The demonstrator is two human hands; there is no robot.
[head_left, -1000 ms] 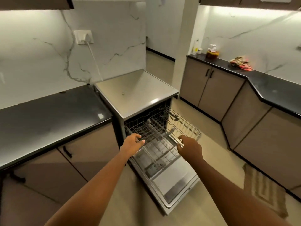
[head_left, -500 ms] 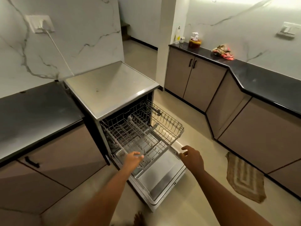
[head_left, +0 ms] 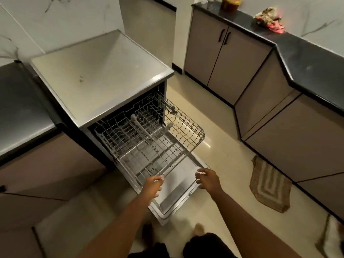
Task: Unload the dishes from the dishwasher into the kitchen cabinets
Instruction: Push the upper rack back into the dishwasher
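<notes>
The dishwasher (head_left: 104, 75) stands between a dark counter (head_left: 20, 108) and the open floor, its door (head_left: 178, 192) folded flat and its upper rack (head_left: 149, 135) pulled well out over the door. The rack's long axis runs from the machine's mouth out toward the person, and its wires hold no dishes that I can make out (the lower level is hard to read through the mesh). The left hand (head_left: 153, 186) pinches the rack's front rail at its near left corner, thumb and fingers curled round the wire. The right hand (head_left: 208, 178) hangs just off the rail's right end, fingers loose and spread, gripping nothing. So the rack lies straight ahead of both hands, and the left is the one already on it; any push or pull would run along that long axis. The base cabinets (head_left: 225, 58) stand well apart to the right, under a black counter (head_left: 305, 58) with a crumpled cloth (head_left: 270, 20), a striped mat (head_left: 270, 183) on the floor before them.
</notes>
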